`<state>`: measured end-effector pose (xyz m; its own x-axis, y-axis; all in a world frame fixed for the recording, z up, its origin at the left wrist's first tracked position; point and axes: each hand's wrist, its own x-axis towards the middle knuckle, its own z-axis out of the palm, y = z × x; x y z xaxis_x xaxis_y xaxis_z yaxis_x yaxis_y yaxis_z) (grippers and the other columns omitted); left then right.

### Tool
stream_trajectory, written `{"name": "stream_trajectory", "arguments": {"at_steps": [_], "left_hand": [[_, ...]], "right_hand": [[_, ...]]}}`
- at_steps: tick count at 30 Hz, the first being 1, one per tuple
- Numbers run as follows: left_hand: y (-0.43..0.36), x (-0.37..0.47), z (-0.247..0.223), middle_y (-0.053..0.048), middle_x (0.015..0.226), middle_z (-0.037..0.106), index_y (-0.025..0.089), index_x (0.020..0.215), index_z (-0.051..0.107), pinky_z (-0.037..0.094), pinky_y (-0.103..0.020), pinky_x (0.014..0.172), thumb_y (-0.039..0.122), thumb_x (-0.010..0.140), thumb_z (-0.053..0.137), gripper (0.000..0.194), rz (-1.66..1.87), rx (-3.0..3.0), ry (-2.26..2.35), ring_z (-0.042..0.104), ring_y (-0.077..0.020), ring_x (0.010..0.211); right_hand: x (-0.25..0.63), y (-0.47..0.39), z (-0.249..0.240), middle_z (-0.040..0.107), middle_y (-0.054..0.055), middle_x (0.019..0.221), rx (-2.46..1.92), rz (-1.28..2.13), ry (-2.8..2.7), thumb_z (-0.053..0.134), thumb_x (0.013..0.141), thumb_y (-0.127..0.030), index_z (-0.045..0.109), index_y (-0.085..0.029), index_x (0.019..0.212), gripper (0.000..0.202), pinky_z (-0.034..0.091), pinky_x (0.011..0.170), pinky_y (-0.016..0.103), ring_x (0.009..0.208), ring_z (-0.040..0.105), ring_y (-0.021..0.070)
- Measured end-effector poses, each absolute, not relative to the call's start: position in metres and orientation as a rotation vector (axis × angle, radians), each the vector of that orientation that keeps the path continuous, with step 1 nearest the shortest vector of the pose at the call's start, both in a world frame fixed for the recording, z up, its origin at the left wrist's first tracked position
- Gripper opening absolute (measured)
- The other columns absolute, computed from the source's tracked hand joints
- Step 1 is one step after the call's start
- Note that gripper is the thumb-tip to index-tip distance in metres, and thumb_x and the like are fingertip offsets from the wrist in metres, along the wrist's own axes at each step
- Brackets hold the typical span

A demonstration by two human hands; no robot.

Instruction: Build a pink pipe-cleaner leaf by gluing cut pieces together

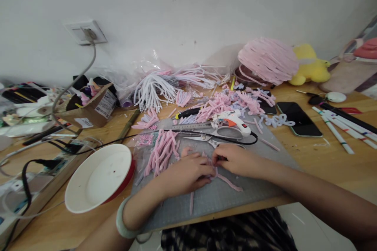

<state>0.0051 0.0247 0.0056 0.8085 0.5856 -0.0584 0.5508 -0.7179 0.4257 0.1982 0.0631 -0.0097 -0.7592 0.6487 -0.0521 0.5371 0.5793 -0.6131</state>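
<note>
Low over a grey cutting mat [232,200], my two hands meet at a pink fuzzy pipe cleaner [229,183], one end of which sticks out to the lower right. My left hand [188,170] is closed, its fingers curled over the pipe cleaners and hiding part of them. Thumb and index finger of my right hand [235,160] pinch at the same piece. Another short pipe cleaner [191,203] lies below my left hand. Just left of it is a bundle of pink pipe cleaners [161,151]. Scissors [209,139] lie beyond my hands.
A white glue gun [235,123] and its black cable lie across the mat behind my hands. A white bowl [98,178] stands at left, near a power strip [38,188]. A phone [299,119] lies at right. Heaped pink and lilac pieces [218,106] fill the back.
</note>
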Motion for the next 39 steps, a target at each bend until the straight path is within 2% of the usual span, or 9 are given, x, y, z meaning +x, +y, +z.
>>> {"name": "stream_trajectory", "arguments": {"at_steps": [16, 27, 31, 34, 37, 39], "left_hand": [[0.024, 0.007, 0.001, -0.002, 0.095, 0.061, 0.023, 0.091, 0.058, 0.031, -0.029, 0.077, 0.023, 0.088, 0.045, 0.013, 0.062, 2.624, 0.869, 0.051, -0.0183, 0.09], [0.025, 0.007, 0.005, -0.003, 0.099, 0.062, 0.023, 0.095, 0.058, 0.031, -0.03, 0.08, 0.021, 0.088, 0.045, 0.016, 0.068, 2.584, 0.818, 0.052, -0.0182, 0.093], [0.032, 0.001, 0.012, 0.0, 0.089, 0.063, 0.021, 0.092, 0.057, 0.03, -0.029, 0.08, 0.019, 0.088, 0.043, 0.014, 0.167, 2.485, 0.911, 0.055, -0.0143, 0.082], [0.038, -0.005, 0.014, 0.002, 0.077, 0.062, 0.02, 0.087, 0.055, 0.03, -0.03, 0.077, 0.025, 0.088, 0.044, 0.012, 0.264, 2.428, 1.144, 0.054, -0.0138, 0.072], [0.04, -0.008, 0.009, -0.001, 0.088, 0.062, 0.02, 0.093, 0.054, 0.031, -0.032, 0.078, 0.029, 0.085, 0.049, 0.013, 0.307, 2.455, 1.254, 0.054, -0.0176, 0.085], [0.04, -0.007, 0.004, -0.002, 0.099, 0.061, 0.022, 0.102, 0.053, 0.03, -0.034, 0.082, 0.029, 0.084, 0.051, 0.02, 0.291, 2.5, 1.246, 0.052, -0.0199, 0.095]], "right_hand": [[0.199, 0.065, -0.006, 0.063, 0.003, 0.074, -0.967, 0.927, -2.677, 0.051, 0.073, -0.005, 0.064, -0.016, 0.076, 0.017, 0.037, 0.064, 0.024, 0.071, 0.055, 0.0152], [0.2, 0.066, -0.006, 0.064, 0.003, 0.076, -0.993, 1.039, -2.617, 0.052, 0.073, -0.006, 0.064, -0.015, 0.08, 0.016, 0.038, 0.063, 0.023, 0.07, 0.054, 0.0143], [0.202, 0.067, -0.007, 0.063, 0.002, 0.076, -1.047, 1.138, -2.517, 0.055, 0.075, -0.012, 0.064, -0.016, 0.084, 0.014, 0.038, 0.06, 0.022, 0.067, 0.053, 0.0131], [0.204, 0.069, -0.006, 0.064, 0.003, 0.081, -1.067, 1.128, -2.462, 0.054, 0.079, -0.017, 0.063, -0.016, 0.089, 0.014, 0.039, 0.062, 0.022, 0.07, 0.054, 0.0134], [0.208, 0.069, 0.002, 0.063, 0.003, 0.081, -1.082, 1.007, -2.492, 0.051, 0.083, -0.026, 0.063, -0.016, 0.085, 0.015, 0.038, 0.063, 0.023, 0.072, 0.054, 0.0141], [0.212, 0.067, 0.011, 0.062, 0.003, 0.075, -1.086, 0.913, -2.617, 0.053, 0.081, -0.037, 0.063, -0.016, 0.076, 0.024, 0.037, 0.061, 0.023, 0.07, 0.054, 0.015]]}}
